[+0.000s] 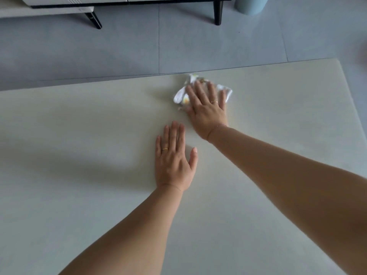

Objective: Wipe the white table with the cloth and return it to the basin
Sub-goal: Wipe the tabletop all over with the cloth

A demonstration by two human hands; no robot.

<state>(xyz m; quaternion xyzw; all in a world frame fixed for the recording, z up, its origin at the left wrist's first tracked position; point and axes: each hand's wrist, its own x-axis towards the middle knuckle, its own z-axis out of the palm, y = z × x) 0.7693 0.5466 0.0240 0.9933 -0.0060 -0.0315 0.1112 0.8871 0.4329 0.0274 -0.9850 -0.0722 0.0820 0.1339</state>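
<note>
Head view: my right hand (206, 108) lies flat on the cloth (179, 95), palm down and fingers spread, pressing it to the worktop (79, 135) rather than gripping it. The cloth is bunched up, white with some faint coloured print, and it sticks out past my fingers on the left, the far side and the right. It sits close to the worktop's far edge, a little right of that edge's middle and well short of the far right corner. There is a gold ring (214, 102) on one finger of this hand.

My left hand (172, 157) rests palm down on the bare worktop, nearer to me and just left of my right wrist, with nothing under it or in it. Its fingers lie straight and close together, the thumb held out to the right. It wears a gold band (165, 149) too. The two hands are near each other but not touching.

Both forearms reach in from the near edge, the right one crossing over from the right side. A soft shadow spreads on the worktop to the left of my left hand.

Beyond the far edge is a grey tiled floor (119, 46). On it stands pale furniture with dark legs (217, 12), and a light blue round container (251, 4) is cut off by the top of the frame.
</note>
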